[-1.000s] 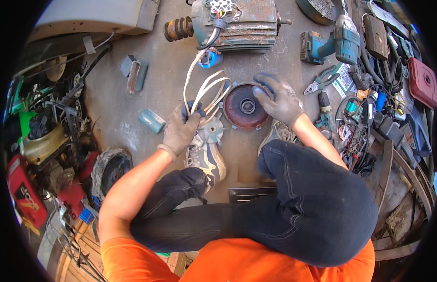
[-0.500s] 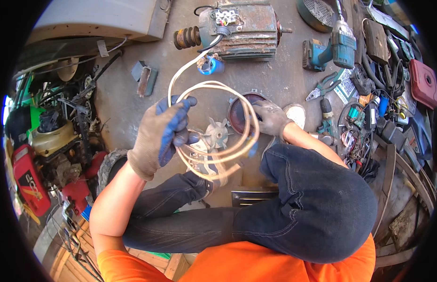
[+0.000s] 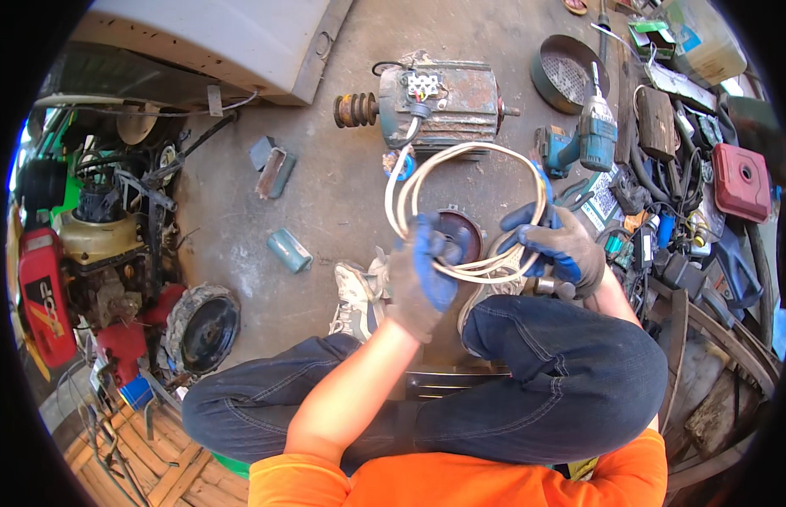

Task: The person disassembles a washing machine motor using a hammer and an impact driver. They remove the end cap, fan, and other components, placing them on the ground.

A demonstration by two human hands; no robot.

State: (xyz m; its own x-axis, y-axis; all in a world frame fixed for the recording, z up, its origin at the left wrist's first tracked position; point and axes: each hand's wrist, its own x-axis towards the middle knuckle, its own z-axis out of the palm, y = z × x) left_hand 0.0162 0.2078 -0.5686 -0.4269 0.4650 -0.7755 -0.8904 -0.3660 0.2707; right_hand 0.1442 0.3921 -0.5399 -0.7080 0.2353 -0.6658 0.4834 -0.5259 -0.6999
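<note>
- The left hand, in a grey glove with blue palm, is raised above the knees; its fingers are curled shut around the near-left part of a coil of pale cable, the strands running through its grip.
- The right hand, gloved the same way, grips the coil's near-right part, fingers wrapped around the bundled strands.
- The coil stands as an open loop between the two hands, arching away from them toward the far side; one end of the cable leads to the terminal box of a rusty electric motor lying on the concrete floor.
- Seen through the loop, just beyond the left hand, lies a dark red round cover.
- To the right of the loop lies a teal cordless drill, then a heap of tools and cables.
- To the left on the floor lie a small teal cylinder and a grey metal bracket.
- A white shoe sits near the left hand.
</note>
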